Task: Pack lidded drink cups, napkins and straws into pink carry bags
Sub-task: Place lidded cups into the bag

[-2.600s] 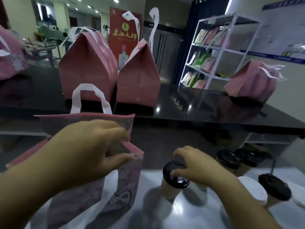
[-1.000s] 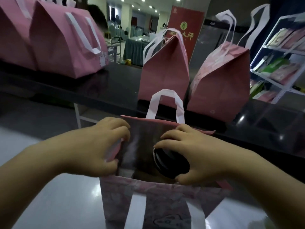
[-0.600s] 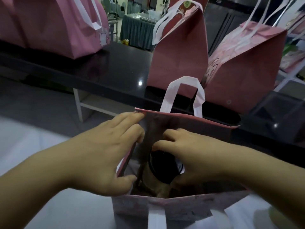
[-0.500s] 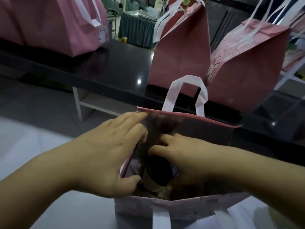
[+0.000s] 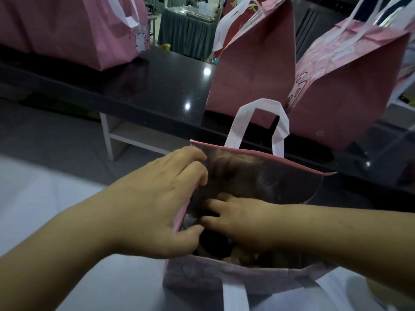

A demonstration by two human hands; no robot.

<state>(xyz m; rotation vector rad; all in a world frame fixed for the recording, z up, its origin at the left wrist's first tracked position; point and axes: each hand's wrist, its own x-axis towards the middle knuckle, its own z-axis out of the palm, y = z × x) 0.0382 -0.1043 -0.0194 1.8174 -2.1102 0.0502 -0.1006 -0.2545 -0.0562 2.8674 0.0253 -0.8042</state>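
An open pink carry bag point(image 5: 265, 162) with white handles and a silver lining stands on the white table in front of me. My left hand point(image 5: 157, 209) grips its left rim and holds the mouth wide. My right hand point(image 5: 240, 221) reaches deep inside and is closed over a drink cup with a black lid point(image 5: 213, 243). Only part of the lid and a bit of the tan cup side show under my fingers; the bag's bottom is hidden.
Closed pink bags stand on the black counter point(image 5: 157, 81) behind: two right behind the open bag point(image 5: 253, 70) point(image 5: 350, 86) and a larger one at far left point(image 5: 78, 30). A pale round object point(image 5: 390, 295) peeks in at the lower right edge.
My right hand picked the black-lidded cup from the table, carried it over the bag and lowered it inside; it now sits deeper than half a second ago. My left hand keeps the rim open.
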